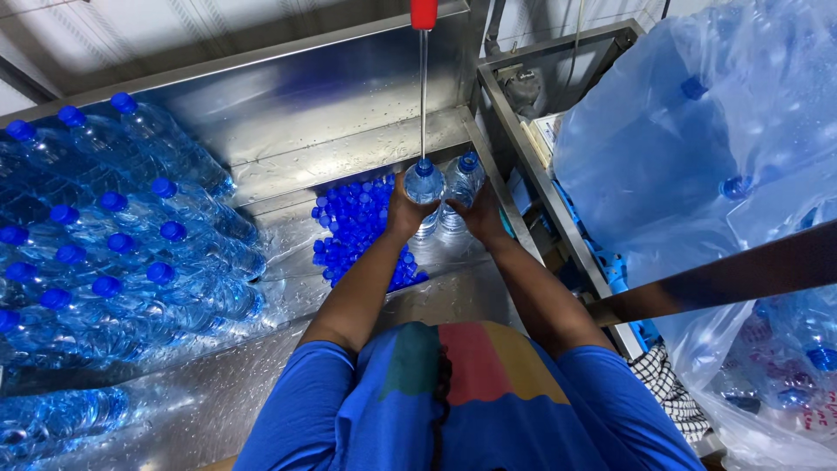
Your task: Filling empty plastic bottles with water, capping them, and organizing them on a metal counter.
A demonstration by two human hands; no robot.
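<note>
On the far left I see a stack of clear plastic water bottles with blue caps (122,235), lying on their sides in rows on the shiny steel worktop (349,157); they fill the left part of it up to the back wall. A few more of these bottles lie at the lower left edge. Toward the middle, a heap of loose blue plastic caps (353,227) rests on the worktop, just beside my left forearm.

My left hand (403,214) is stretched forward from a blue sleeve, and its grip is wrapped around a clear water bottle with a blue cap (424,185), which stands upright. Directly over this bottle hangs a thin metal rod with a red handle (424,78), and its lower end meets the cap. My right hand (478,218) reaches forward in the same manner, fingers closed around a second clear bottle with a blue cap (461,179), also upright and touching the first one. Both arms are nearly straight and come together at the bottles.

On the right a grey metal frame (540,174) borders the worktop. Behind it stand big transparent plastic bags full of bottles (697,148), well apart from my hands.
</note>
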